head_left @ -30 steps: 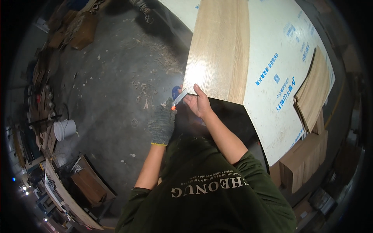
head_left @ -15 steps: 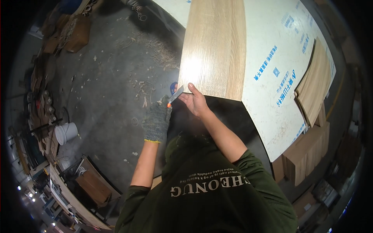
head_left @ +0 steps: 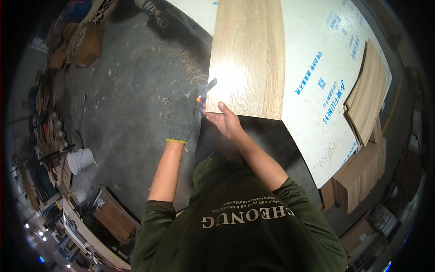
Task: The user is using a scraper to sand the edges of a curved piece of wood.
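Note:
My left hand [head_left: 180, 115], in a grey knitted glove with a yellow cuff, is closed around a utility knife [head_left: 211, 85] with a flat metal blade and a small orange part. The blade lies against the left edge of a light wood-grain board [head_left: 249, 59], a little above its near corner. Something blue shows beside the gloved fingers; I cannot make out what it is. My bare right hand [head_left: 229, 123] grips the board's near left corner, thumb on the top face and fingers underneath.
The board rests on a white-covered panel [head_left: 312, 131] with blue printing. More wood-grain pieces [head_left: 369, 93] lie at its right side, with stacked boards [head_left: 358, 177] below. Shavings [head_left: 190, 65] litter the grey floor at the left, where a white bucket [head_left: 79, 161] stands.
My left hand has moved the knife forward, away from me, along the board's left edge. My right hand keeps its hold on the corner, which sits slightly nearer.

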### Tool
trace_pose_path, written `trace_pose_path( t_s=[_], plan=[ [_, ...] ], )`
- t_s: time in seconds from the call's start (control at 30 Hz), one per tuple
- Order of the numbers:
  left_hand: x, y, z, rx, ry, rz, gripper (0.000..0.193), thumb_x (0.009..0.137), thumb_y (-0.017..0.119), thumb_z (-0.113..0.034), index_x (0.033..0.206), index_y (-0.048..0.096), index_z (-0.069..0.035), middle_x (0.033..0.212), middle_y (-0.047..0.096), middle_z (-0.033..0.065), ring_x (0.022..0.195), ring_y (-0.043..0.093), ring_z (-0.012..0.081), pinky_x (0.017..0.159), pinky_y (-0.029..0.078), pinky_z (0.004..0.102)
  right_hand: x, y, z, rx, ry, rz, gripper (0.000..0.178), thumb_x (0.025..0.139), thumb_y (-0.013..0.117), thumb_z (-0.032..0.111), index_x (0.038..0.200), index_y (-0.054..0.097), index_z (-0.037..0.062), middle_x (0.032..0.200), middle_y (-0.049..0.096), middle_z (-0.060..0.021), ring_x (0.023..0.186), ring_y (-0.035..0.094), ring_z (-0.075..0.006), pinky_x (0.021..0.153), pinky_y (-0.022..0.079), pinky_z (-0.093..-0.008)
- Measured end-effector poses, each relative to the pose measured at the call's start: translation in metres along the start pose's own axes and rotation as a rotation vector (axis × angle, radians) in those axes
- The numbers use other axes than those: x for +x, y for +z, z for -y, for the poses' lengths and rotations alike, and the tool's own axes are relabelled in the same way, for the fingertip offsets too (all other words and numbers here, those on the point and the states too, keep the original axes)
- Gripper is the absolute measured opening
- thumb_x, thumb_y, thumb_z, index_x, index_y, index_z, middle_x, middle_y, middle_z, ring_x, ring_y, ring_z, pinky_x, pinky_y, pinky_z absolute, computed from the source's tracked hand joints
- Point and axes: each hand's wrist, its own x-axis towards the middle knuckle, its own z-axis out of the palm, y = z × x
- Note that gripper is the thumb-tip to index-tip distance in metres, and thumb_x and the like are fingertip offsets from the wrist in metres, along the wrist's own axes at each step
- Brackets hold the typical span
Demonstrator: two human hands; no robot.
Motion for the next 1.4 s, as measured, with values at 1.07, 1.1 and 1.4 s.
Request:
trace_pose_path(
  t_s=[1.07, 1.1, 1.4],
  plan=[
    [0.125, 0.006, 0.002, 0.098, 0.157, 0.006, 0.036, 0.095, 0.050, -0.037, 0.121, 0.062, -0.014, 0.102, 0.065, 0.0188, 0.094, 0.061, 0.0353, 0.081, 0.047, 0.0473, -0.142, -0.076, 0.039, -0.433, 0.379, -0.555, 0.048, 0.091, 0.061, 0.038, 0.113, 0.061, -0.0050, 0.081, 0.066, -0.0083, 0.071, 0.060, -0.0155, 0.066, 0.048, -0.0263],
    [0.109, 0.004, -0.003, 0.005, 0.088, 0.055, 0.037, 0.095, 0.049, -0.037, 0.121, 0.061, -0.014, 0.103, 0.065, 0.0185, 0.094, 0.061, 0.0353, 0.081, 0.047, 0.0468, -0.152, -0.098, 0.029, -0.548, 0.502, -0.628, 0.050, 0.089, 0.065, 0.040, 0.112, 0.062, -0.0043, 0.074, 0.064, -0.0052, 0.064, 0.057, -0.0134, 0.059, 0.046, -0.0252],
    [0.079, 0.005, -0.010, -0.029, -0.052, 0.151, 0.037, 0.097, 0.046, -0.036, 0.121, 0.062, -0.013, 0.106, 0.064, 0.0188, 0.095, 0.061, 0.0357, 0.080, 0.048, 0.0472, -0.168, -0.111, -0.016, -0.274, 0.059, -0.494, 0.049, 0.086, 0.071, 0.027, 0.124, 0.052, 0.0010, 0.099, 0.068, -0.0142, 0.086, 0.067, -0.0231, 0.074, 0.056, -0.0329]
  ],
)
